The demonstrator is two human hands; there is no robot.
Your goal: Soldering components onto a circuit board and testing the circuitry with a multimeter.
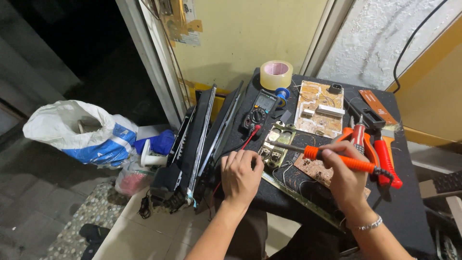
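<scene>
1. A soldering iron point(337, 159) with an orange grip sits in the right hand point(344, 180), fingers wrapped around the handle; its long axis runs from lower right to upper left, metal tip pointing toward a small pale circuit board point(276, 144).
2. That board lies just beyond the left hand point(239, 175), which rests knuckles-up on the dark tabletop point(414, 212), fingers curled under and seemingly empty. The left hand is the nearer to it.
3. A brown circuit board point(313, 168) lies right of the pale board, under the iron's shaft.
4. Behind the pale board: a multimeter point(260, 111), a tape roll point(276, 74), a larger board point(319, 108).
5. Red-handled pliers point(380, 149) lie further right.
</scene>
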